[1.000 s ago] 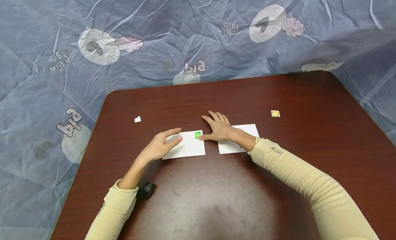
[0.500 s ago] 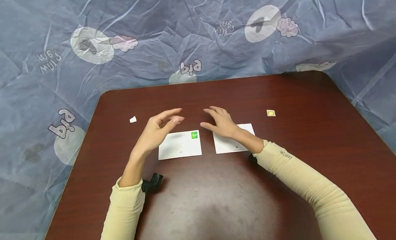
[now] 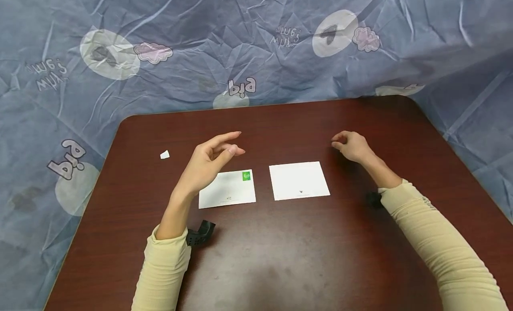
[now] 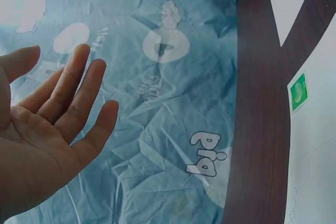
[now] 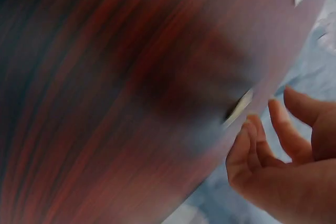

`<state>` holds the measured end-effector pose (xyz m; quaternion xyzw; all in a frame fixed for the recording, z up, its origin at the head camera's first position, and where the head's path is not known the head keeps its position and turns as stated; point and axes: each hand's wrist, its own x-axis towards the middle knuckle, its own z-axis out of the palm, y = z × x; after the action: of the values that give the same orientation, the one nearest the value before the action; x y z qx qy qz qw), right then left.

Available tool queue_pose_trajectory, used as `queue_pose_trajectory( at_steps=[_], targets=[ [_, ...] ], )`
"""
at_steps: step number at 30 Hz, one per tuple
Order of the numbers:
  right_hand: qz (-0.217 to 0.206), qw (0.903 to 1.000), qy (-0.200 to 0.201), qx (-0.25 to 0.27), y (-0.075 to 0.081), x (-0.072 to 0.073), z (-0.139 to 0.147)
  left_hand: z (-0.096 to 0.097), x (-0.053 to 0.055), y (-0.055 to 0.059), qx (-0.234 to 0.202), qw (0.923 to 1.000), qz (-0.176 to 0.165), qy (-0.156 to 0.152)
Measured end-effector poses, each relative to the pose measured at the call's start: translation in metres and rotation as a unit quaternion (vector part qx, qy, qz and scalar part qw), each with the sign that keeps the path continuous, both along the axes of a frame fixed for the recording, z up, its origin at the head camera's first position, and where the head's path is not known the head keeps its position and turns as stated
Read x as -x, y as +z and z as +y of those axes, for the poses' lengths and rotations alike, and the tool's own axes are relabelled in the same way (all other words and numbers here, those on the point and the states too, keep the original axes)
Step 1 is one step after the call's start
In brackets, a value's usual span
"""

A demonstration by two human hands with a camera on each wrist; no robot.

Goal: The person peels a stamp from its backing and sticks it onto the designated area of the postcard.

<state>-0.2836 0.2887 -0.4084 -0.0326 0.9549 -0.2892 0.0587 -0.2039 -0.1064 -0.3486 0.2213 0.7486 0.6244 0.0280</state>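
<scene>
Both hands are well apart from each other. Our left hand (image 3: 204, 166) is raised above the desk (image 3: 272, 248), palm turned inward, fingers loosely bent and spread, thumb clear of them. From the head view it covers the far left corner of the left card (image 3: 226, 191).

Our right hand (image 3: 352, 146) is past the right card, low over the desk, fingers curved and loose. Right wrist view puts a small pale piece (image 5: 240, 107) just off those fingertips; that view is blurred, so we can't tell if they touch it. In the head view the hand hides it.

Left card lies flat, white, green stamp (image 3: 246, 176) on its far right corner, faint print near the near edge. Right card (image 3: 299, 180) lies flat beside it with a gap between, white, small dark mark near the near edge. White scrap (image 3: 165, 155) sits on the desk off to the left, well apart from the cards.

Rest: we have light yellow sleeves (image 3: 164, 271) on both arms, a black device (image 3: 200, 233) at the left wrist, and a creased blue printed cloth (image 3: 192, 48) behind the desk.
</scene>
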Motion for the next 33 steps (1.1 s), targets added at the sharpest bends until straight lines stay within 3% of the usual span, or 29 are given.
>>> queue_pose_trajectory(
  at_steps=[5, 12, 17, 24, 33],
  targets=[
    [-0.035, 0.9992, -0.002, -0.018, -0.004, 0.006, 0.030, -0.001, 0.000, 0.000, 0.007, 0.9999, -0.005, -0.010],
    [-0.064, 0.9977, -0.022, 0.003, -0.002, 0.007, 0.045, -0.001, -0.001, -0.002, 0.019, 0.9995, -0.010, -0.024],
    [-0.064, 0.9972, -0.025, 0.029, -0.004, 0.006, 0.046, 0.000, -0.002, -0.002, 0.026, 0.9993, -0.013, -0.022],
    [-0.061, 0.9918, -0.047, 0.102, -0.005, -0.001, 0.049, 0.005, -0.002, -0.005, 0.028, 0.9988, -0.024, -0.033],
    [-0.040, 0.9882, -0.047, 0.140, 0.011, -0.019, 0.026, 0.018, -0.005, -0.010, 0.029, 0.9978, -0.020, -0.057]
  ],
)
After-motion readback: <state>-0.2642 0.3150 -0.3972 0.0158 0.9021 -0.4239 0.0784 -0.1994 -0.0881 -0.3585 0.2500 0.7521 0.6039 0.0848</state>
